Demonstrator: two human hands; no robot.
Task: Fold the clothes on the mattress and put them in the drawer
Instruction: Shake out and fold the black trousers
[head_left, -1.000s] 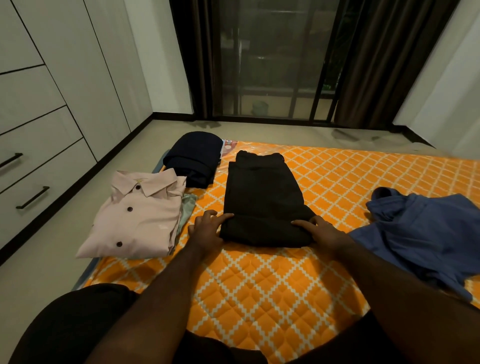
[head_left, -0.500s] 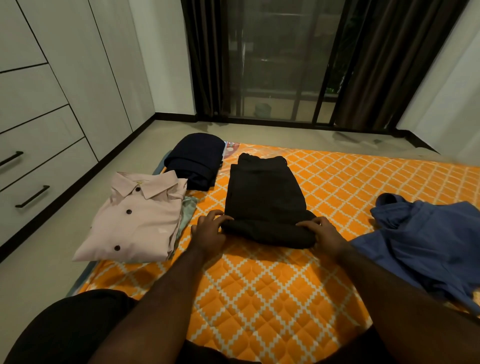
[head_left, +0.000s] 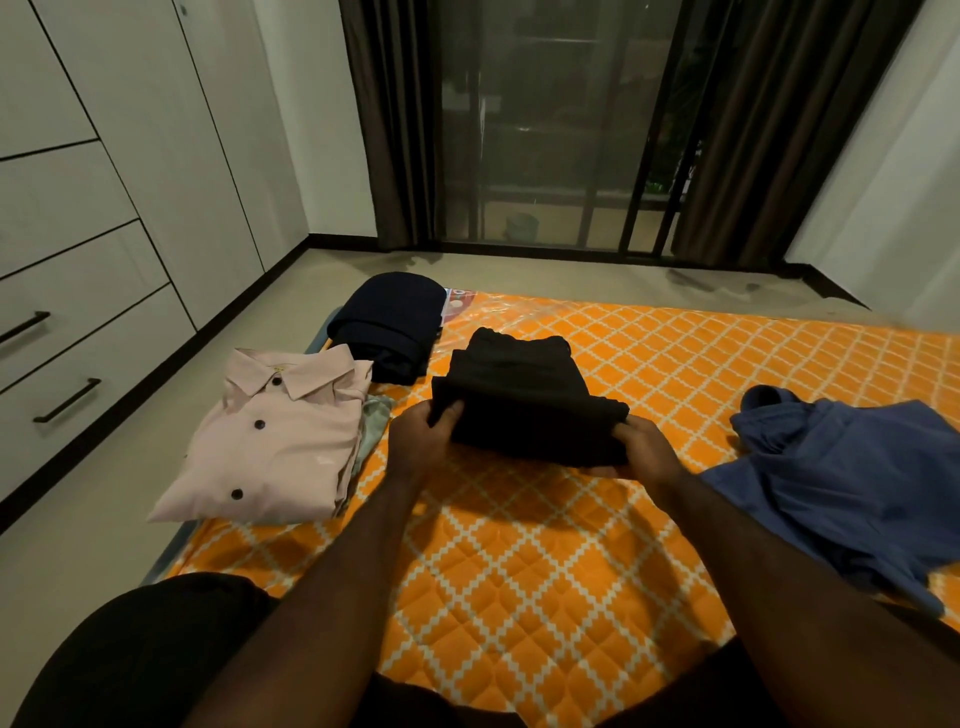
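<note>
Orange quilted mattress (head_left: 519, 561) on floor. Black folded garment (head_left: 524, 405), near end gripped and raised by left hand (head_left: 423, 441) and right hand (head_left: 644, 447). Pink button shirt (head_left: 275, 441), folded, at left edge. Navy folded garment (head_left: 389, 325) beyond it. Blue shirt (head_left: 852, 478), unfolded, at right. Wardrobe drawers (head_left: 78, 332), closed, far left.

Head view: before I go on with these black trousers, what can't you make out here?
- Underside of the black trousers: hidden by the fold and both hands, left hand, right hand.
- Blue garment: cut off by the right edge.
- Greenish cloth: mostly covered by the pink shirt.
- Drawers: shut and cut off at left; contents unseen.
</note>
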